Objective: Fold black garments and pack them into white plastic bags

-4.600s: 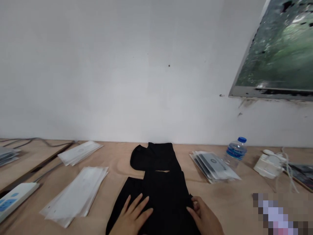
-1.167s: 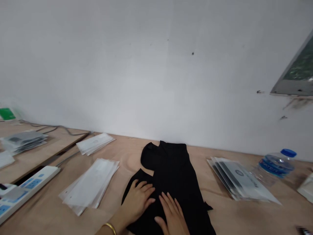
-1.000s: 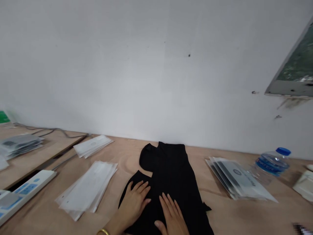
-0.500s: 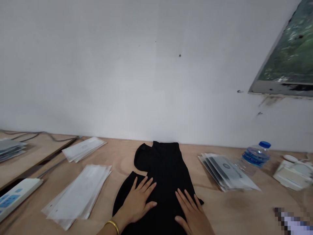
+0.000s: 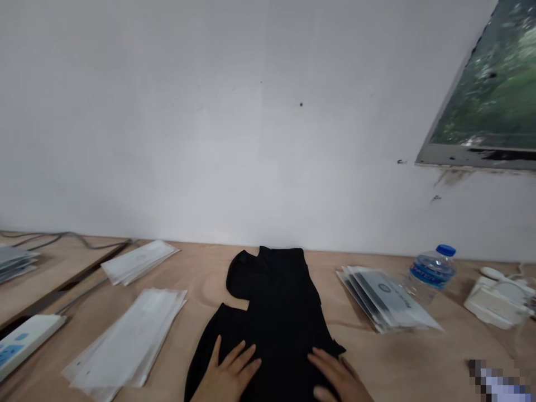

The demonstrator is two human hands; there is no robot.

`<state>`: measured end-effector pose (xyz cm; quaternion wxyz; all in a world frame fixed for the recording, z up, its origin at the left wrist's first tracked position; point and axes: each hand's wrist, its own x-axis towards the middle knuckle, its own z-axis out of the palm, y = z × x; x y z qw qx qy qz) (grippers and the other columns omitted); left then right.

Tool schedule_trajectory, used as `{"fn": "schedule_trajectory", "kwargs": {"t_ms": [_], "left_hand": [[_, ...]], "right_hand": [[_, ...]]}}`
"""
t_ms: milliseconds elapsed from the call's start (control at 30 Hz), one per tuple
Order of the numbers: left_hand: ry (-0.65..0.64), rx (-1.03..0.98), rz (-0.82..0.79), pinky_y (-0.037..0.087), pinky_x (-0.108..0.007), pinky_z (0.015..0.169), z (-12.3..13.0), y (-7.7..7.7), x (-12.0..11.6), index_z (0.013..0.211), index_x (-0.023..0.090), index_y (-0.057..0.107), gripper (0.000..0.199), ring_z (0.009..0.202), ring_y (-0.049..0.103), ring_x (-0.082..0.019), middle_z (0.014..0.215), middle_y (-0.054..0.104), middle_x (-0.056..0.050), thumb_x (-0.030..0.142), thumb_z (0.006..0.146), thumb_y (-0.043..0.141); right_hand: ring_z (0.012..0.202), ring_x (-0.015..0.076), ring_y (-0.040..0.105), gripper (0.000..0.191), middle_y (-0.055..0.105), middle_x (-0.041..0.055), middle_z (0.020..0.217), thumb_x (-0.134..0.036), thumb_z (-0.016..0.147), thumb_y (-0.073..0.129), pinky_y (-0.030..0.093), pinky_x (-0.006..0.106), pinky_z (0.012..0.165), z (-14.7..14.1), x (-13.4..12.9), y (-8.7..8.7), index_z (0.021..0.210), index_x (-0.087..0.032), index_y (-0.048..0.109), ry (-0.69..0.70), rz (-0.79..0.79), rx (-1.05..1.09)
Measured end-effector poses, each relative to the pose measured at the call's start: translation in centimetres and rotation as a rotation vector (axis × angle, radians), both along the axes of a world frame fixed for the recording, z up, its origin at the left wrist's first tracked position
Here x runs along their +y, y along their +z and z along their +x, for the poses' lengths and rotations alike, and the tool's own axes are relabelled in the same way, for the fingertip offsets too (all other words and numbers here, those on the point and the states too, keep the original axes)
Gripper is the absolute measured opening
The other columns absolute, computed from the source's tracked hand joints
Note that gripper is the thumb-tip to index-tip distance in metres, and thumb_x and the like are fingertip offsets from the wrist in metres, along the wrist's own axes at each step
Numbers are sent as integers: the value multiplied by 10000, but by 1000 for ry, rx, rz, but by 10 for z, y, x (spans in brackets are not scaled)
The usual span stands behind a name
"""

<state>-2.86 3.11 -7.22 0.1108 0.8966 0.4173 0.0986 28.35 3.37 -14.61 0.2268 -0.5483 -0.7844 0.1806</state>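
Note:
A black cloth garment (image 5: 278,296) lies spread on the wooden table, its far end close to the wall. On its left part rests my left hand (image 5: 228,371), fingers spread and palm down. My right hand (image 5: 339,377) lies over the right side of the fabric, fingers stretched out. Neither hand grips anything. The near end of the garment runs out of view at the bottom, so its exact kind is hard to tell.
Left of the garment lie two stacks of clear plastic bags (image 5: 128,335), beside a white power strip (image 5: 29,340). To the right are packaged bags with grey print (image 5: 383,298), a water bottle (image 5: 433,271) and a white device (image 5: 498,298). A wall (image 5: 209,139) stands behind.
Both hands have slid toward me over the black garment. The view has shifted slightly, and the garment still lies flat in nearly the same place.

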Motion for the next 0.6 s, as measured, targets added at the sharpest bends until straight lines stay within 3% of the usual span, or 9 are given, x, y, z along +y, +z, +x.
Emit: {"fn": "schedule_trajectory", "kwargs": {"t_ms": [67, 133, 233, 300, 367, 433, 500, 600], "left_hand": [[165, -84, -47, 331, -548, 1020, 7, 13, 24, 1267, 304, 533, 479, 1172, 525, -320, 1280, 597, -59, 415, 810, 626], [364, -188, -74, 383, -493, 968, 16, 24, 59, 1160, 227, 602, 394, 1099, 550, -304, 1180, 628, -83, 261, 769, 646], [459, -269, -112, 449, -409, 874, 26, 25, 111, 1057, 168, 615, 372, 999, 578, -273, 1052, 620, -85, 197, 691, 677], [476, -310, -151, 484, -339, 781, 29, 18, 135, 909, 170, 616, 245, 903, 600, -229, 947, 605, -49, 177, 672, 674], [487, -361, -209, 489, -267, 643, 28, 11, 148, 819, 182, 569, 107, 771, 607, -173, 850, 583, -11, 171, 721, 611], [492, -412, -272, 453, -216, 526, 25, 5, 151, 856, 197, 517, 70, 655, 587, -127, 814, 571, 15, 182, 788, 526], [491, -444, -337, 426, -194, 481, 21, 2, 150, 918, 209, 477, 146, 592, 561, -98, 834, 571, 29, 204, 786, 539], [473, -440, -415, 418, -195, 513, 15, -2, 149, 909, 201, 480, 343, 601, 547, -95, 802, 572, 46, 209, 642, 696]], "right_hand": [[1108, 239, 591, 367, 651, 80, 1190, -421, 855, 472, 461, 391, 953, 13, 32, 19, 1143, -254, 628, -115, -10, 214], [1026, 236, 617, 356, 663, 113, 1115, -356, 834, 437, 476, 386, 913, 20, 69, 33, 1081, -196, 637, -207, 26, 325], [1022, 243, 603, 384, 655, 110, 1115, -305, 755, 468, 448, 412, 930, 18, 117, 41, 1082, -181, 625, -214, 54, 356], [956, 258, 613, 307, 686, 96, 981, -308, 703, 511, 457, 421, 893, 15, 137, 41, 941, -184, 660, -203, 39, 371], [877, 263, 618, 224, 681, 82, 848, -349, 706, 525, 474, 415, 829, 15, 146, 43, 805, -190, 646, -195, 9, 399], [841, 251, 621, 250, 666, 73, 813, -411, 754, 499, 486, 389, 778, 18, 146, 46, 786, -193, 616, -169, -36, 443], [853, 237, 631, 293, 673, 64, 845, -454, 779, 493, 495, 362, 768, 21, 141, 49, 858, -194, 604, -112, -103, 495], [882, 235, 652, 385, 699, 50, 906, -439, 679, 614, 504, 359, 811, 24, 131, 48, 978, -197, 599, 0, -224, 557]]}}
